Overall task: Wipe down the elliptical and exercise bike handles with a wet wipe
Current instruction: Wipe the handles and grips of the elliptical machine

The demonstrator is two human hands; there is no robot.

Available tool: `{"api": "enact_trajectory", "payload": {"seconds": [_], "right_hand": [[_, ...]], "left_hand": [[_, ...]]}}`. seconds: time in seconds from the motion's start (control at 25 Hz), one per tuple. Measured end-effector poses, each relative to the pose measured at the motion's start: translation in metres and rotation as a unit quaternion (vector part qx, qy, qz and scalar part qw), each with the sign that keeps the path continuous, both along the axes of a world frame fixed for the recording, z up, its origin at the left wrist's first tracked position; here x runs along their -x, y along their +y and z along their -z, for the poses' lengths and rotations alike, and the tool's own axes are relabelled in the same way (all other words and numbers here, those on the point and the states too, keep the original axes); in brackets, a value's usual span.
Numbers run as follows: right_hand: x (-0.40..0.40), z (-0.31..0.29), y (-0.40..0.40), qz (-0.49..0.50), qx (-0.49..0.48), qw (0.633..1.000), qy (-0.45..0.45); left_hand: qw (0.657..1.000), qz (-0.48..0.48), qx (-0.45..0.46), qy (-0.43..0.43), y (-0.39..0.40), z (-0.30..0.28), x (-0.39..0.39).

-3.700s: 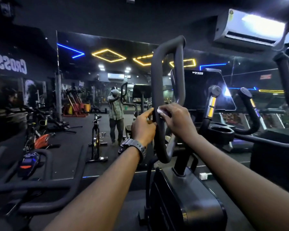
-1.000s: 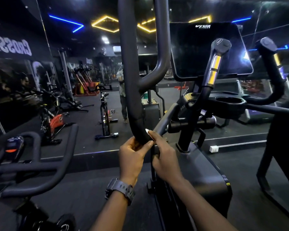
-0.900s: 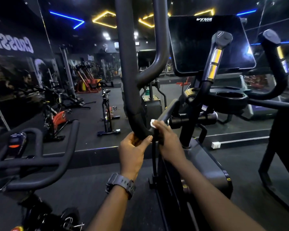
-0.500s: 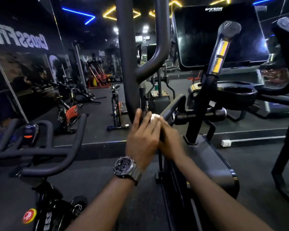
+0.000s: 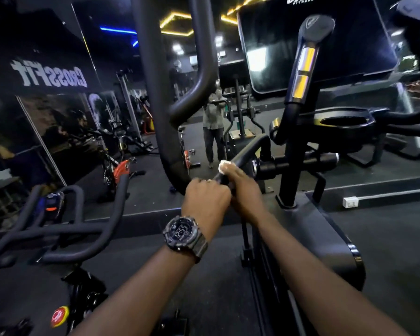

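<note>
A black looped elliptical handle [image 5: 153,93] rises in front of me and bends at its foot into a lower bar [image 5: 250,147]. My left hand [image 5: 205,200], with a dark watch on the wrist, grips the handle at that bend. Just right of it my right hand [image 5: 243,187] holds a small white wet wipe [image 5: 224,165] against the lower bar. Only the wipe's tip shows past the fingers. The exercise bike handles [image 5: 66,231] are at the lower left, away from both hands.
The elliptical's dark console screen [image 5: 313,44], a fixed grip with yellow bands [image 5: 303,66] and a cup holder [image 5: 344,121] stand to the right. Its black housing [image 5: 325,238] is below my right arm. A wall mirror ahead reflects bikes and a person [image 5: 212,127].
Over the past seconds both hands slid from the upper part of the handle down to its foot. In the last half second my left hand curled round the bend and the view moved closer.
</note>
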State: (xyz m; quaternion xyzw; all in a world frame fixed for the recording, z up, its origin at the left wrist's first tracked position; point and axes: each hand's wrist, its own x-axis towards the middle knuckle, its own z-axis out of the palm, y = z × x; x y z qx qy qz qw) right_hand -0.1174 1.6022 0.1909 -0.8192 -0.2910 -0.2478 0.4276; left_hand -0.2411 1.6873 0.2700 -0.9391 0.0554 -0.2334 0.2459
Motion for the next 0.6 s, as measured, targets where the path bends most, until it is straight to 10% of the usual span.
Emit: {"api": "enact_trajectory", "payload": {"seconds": [0.6], "right_hand": [[-0.006,0.003,-0.009,0.033,-0.05,0.998,-0.012]], "left_hand": [[0.997,-0.055,0.043,0.023,-0.007,0.018,-0.031]]}}
